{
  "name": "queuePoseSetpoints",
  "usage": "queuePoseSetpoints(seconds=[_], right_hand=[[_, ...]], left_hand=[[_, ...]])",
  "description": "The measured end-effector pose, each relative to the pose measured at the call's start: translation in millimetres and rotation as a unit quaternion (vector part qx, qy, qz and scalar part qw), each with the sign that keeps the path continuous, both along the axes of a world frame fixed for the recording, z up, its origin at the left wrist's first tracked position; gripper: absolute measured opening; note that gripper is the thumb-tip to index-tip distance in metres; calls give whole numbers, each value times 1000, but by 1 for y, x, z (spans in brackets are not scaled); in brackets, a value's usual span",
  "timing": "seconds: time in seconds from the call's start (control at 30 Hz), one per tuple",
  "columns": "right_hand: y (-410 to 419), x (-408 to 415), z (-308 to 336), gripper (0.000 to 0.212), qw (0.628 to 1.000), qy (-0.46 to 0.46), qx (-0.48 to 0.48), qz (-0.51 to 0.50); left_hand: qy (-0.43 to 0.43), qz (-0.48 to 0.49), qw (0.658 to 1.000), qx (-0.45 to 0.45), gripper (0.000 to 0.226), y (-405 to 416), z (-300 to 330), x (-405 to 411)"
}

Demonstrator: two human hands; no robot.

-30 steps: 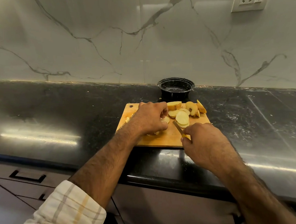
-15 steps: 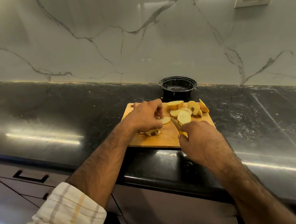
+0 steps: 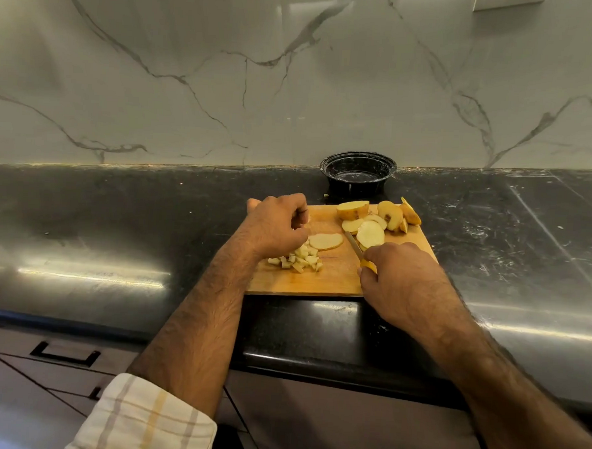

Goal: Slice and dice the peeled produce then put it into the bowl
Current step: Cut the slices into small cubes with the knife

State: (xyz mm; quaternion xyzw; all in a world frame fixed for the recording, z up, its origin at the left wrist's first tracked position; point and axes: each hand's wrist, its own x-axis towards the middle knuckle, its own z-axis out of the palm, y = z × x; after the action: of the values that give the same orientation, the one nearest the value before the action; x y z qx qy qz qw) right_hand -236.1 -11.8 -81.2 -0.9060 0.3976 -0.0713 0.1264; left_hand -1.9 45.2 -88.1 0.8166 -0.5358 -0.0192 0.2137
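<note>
Right hand [image 3: 401,281] grips knife [image 3: 360,250]; left hand [image 3: 275,225] curled, over diced pieces [image 3: 298,258].

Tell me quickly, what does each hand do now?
Left hand: fingers curled, nothing visibly held, above the diced pieces.
Right hand: grips the knife.

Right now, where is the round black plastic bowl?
In the head view, the round black plastic bowl sits on the dark counter against the marble backsplash, just behind the wooden cutting board, right of centre.
</note>
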Motion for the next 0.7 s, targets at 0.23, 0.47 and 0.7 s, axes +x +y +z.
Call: queuePoseSetpoints(seconds=[0.23,0.47,0.7], right_hand=[[-1,-1,-2,28,1000,5,2,4],[-2,-5,-3,30,1000,3,6,6],[-1,2,-3,32,1000,11,-2,11]], left_hand=[[2,-5,1000,9,18,-3,1,-2],[-42,-8,998,35,19,-5,0,-3],[-15,-40,997,63,54,-10,-8,-16]])
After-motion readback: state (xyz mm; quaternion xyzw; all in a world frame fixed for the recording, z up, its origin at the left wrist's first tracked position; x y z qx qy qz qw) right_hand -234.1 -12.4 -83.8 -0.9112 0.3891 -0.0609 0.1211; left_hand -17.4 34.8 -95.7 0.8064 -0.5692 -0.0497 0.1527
